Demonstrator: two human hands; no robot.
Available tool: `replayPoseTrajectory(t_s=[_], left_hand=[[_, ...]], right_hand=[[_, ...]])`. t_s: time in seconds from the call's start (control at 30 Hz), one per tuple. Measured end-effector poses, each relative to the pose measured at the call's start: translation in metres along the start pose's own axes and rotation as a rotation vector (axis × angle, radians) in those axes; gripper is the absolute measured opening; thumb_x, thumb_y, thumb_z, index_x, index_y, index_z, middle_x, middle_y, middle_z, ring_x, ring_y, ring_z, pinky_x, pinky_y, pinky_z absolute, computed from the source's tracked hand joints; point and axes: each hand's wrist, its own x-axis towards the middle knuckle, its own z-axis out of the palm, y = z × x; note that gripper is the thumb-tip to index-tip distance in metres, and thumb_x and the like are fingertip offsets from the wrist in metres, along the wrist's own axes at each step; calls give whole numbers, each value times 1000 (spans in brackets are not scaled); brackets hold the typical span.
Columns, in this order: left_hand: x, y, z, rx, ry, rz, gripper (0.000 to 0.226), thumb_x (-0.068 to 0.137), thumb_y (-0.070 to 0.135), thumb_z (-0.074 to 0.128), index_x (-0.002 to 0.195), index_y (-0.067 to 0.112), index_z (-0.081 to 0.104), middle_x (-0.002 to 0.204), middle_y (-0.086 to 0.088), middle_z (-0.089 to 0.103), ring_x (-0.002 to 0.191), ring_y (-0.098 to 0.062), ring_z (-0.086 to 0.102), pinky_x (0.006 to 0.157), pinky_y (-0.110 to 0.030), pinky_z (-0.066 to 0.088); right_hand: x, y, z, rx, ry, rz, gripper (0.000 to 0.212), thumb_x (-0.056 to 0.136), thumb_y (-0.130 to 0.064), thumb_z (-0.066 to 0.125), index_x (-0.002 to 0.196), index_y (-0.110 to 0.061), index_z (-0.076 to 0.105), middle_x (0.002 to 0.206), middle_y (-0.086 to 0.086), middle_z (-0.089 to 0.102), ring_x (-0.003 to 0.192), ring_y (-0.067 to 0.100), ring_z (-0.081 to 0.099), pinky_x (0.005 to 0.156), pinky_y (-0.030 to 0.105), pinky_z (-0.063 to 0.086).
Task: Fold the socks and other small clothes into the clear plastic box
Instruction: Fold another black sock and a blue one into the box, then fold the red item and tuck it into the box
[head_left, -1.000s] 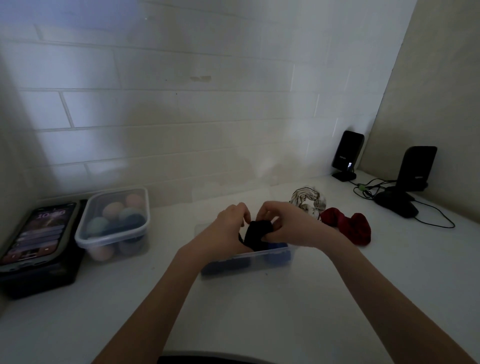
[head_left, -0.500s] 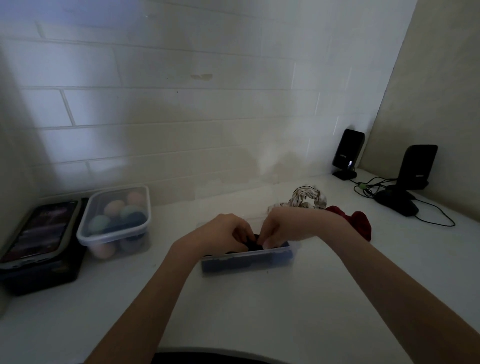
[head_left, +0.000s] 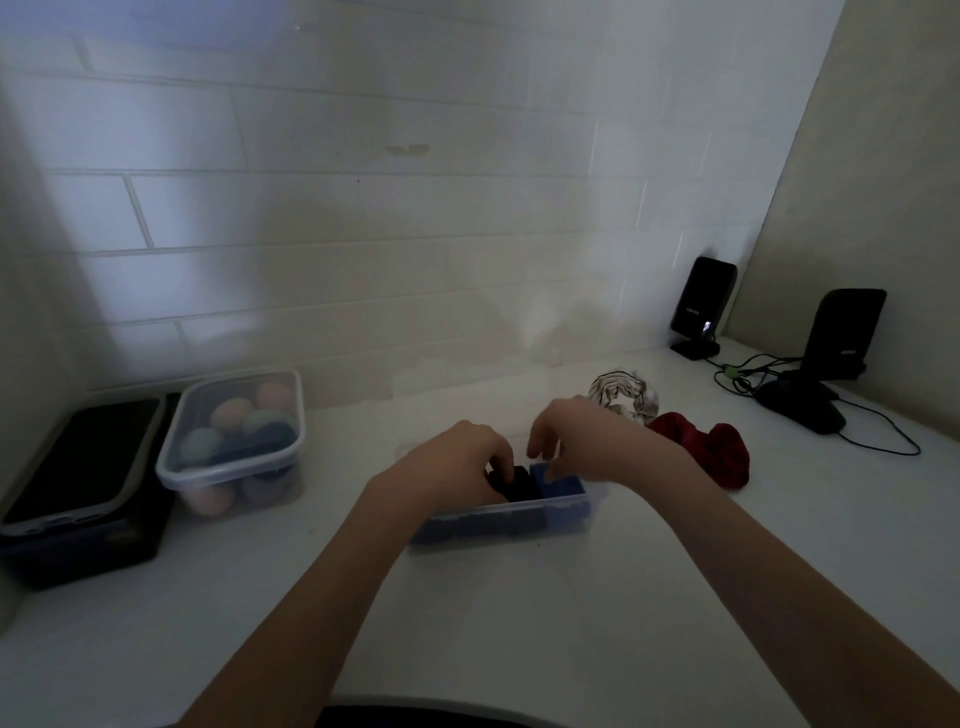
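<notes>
The clear plastic box (head_left: 566, 512) sits on the white counter at the centre. Inside it lie a folded black sock (head_left: 521, 487) and a blue folded piece (head_left: 563, 482) side by side. My left hand (head_left: 454, 464) reaches into the box from the left, and its curled fingers hold the black sock down. Just above the box's right half hovers my right hand (head_left: 579, 435), fingers loose and spread, holding nothing. A red cloth (head_left: 714, 451) and a striped light cloth (head_left: 623, 396) lie unfolded to the right of the box.
A lidded tub of coloured balls (head_left: 234, 441) stands at the left, beside a phone (head_left: 78, 462) on a black box. Two black speakers (head_left: 701, 306) (head_left: 844, 332), a mouse (head_left: 800, 410) and cables fill the back right corner. The wall is close behind.
Both hands lowered the black sock from above the box into it. My right hand has since let go and lifted a little; the phone screen went dark.
</notes>
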Motion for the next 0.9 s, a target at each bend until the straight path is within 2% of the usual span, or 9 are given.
replayPoseTrajectory(t_s=[0.1,0.23,0.33,0.43,0.53,0.6,0.67,0.77,0.9], left_hand=[[2,5,-4,-8,16,0,19,81,20,66,97,15,73,98,-1,68,80,-10,56,72,-21,43],[4,13,-6,-5,14,15,25,75,31,74,92,13,72,89,1,65,79,-14,58,69,-24,46],[8,17,1,51,-16,-1,27,66,32,80,83,17,65,90,-3,64,80,-21,60,70,-31,52],[13,18,4,76,-33,-7,31,60,34,83,74,21,59,83,-1,61,76,-20,58,65,-29,48],[13,16,1,74,-87,-4,27,65,36,81,80,19,64,84,2,60,78,-18,58,67,-28,49],[9,11,-6,50,-97,20,27,73,37,75,90,17,70,87,2,63,81,-15,58,72,-27,48],[3,5,-13,-6,-30,43,23,81,35,68,93,16,72,90,0,68,81,-13,58,73,-25,45],[-8,-6,-16,-142,178,31,17,86,27,63,87,14,73,85,0,70,73,-9,56,70,-20,43],[-22,-19,-5,-214,364,-6,13,87,25,61,81,19,71,70,12,62,63,-7,51,63,-19,39]], right_hand=[[-1,1,5,-118,-45,42,34,77,-7,70,110,-13,70,115,10,69,104,25,64,95,36,51],[-10,-2,4,-223,-46,54,32,85,-15,61,115,-23,67,125,6,63,117,26,56,101,39,41],[-11,-4,4,-237,-45,42,29,86,-20,59,113,-26,69,124,5,63,113,27,57,91,35,45],[-8,-4,5,-238,-65,43,29,83,-20,60,110,-26,68,123,3,63,112,26,58,89,36,50],[-2,4,10,-219,-86,14,31,82,-20,62,111,-27,67,120,0,65,109,24,60,89,37,52],[-1,14,12,-71,-80,-31,30,81,-16,65,110,-24,69,113,-1,70,101,19,64,90,35,53],[-6,23,12,212,51,-34,23,80,-14,70,102,-19,73,97,-2,73,87,10,67,81,25,53],[-12,38,11,496,388,50,9,81,-10,69,86,-16,74,81,1,72,70,7,64,66,18,49],[-10,58,20,445,616,158,14,84,-6,62,86,-15,73,86,0,69,70,3,58,64,6,40]])
